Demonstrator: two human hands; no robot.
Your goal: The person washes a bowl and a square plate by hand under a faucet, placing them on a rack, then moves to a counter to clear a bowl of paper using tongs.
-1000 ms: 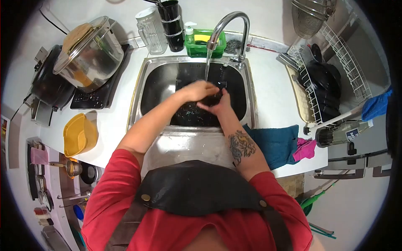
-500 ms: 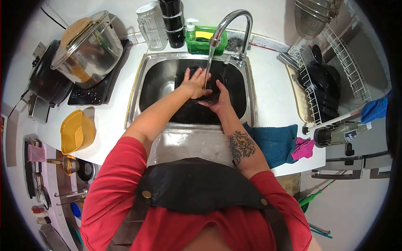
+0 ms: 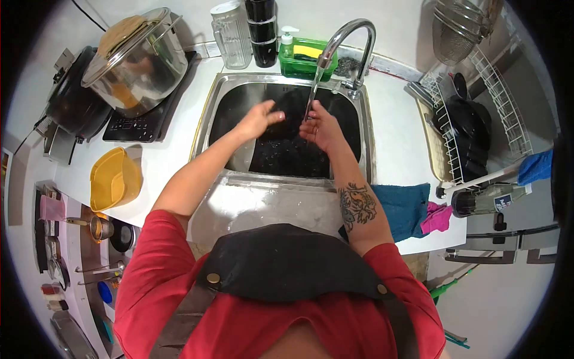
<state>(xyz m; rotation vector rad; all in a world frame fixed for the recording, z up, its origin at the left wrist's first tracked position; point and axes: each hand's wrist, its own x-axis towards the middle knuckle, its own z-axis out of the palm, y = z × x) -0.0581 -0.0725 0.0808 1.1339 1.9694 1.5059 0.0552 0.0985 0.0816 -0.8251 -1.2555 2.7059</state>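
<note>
Over the left half of the steel sink (image 3: 207,128), my left hand (image 3: 257,121) points its fingers rightward, thumb apart, with nothing visible in it. My right hand (image 3: 321,128) is beside the running water at the right, thumb raised and fingers loosely bent, also holding nothing I can see. The stream falls from the chrome faucet (image 3: 357,27) right by its fingertips. Below both hands a black, flat item (image 3: 281,158) lies in the basin, wet and speckled with shine. Another dark shape shows between the hands, but its outline is too dark to make out.
Behind the sink stand a green caddy (image 3: 299,64), a glass pitcher (image 3: 232,39) and stacked black containers (image 3: 263,36). To the left are a large steel pot (image 3: 140,72) and a yellow tub (image 3: 115,179). On the right are a dish rack (image 3: 451,140) and a teal cloth (image 3: 402,209).
My hands have parted and lifted off the dark dish they were pressed around in the basin. The left moved left, the right slightly up. The camera view shifted a little.
</note>
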